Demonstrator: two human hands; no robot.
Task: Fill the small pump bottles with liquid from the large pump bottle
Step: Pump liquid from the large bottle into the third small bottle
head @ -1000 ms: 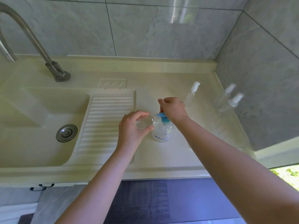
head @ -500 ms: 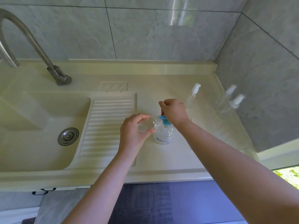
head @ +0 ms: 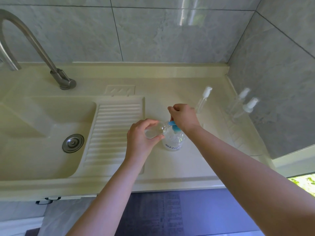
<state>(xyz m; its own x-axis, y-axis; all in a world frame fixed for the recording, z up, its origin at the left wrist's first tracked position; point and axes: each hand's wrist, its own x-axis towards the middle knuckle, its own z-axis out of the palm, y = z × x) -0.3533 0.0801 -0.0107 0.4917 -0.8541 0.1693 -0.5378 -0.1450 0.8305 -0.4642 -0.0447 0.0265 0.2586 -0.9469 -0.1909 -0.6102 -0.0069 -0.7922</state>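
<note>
A large clear pump bottle with a blue pump head stands on the cream counter right of the draining ridges. My right hand sits curled on top of that blue pump. My left hand grips a small clear bottle with no cap, tilted so its open neck meets the blue spout. Three more small bottles with white pump tops stand behind: one just past my right hand, two against the right wall.
The sink basin with a metal drain lies to the left, a steel tap arching over it. Ridged draining board sits between basin and bottles. Grey tiled walls close the back and right. The counter's front edge is near me.
The view has shifted down a little. My left hand has brought the small bottle's neck closer against the blue spout; my right hand stays on the pump.
</note>
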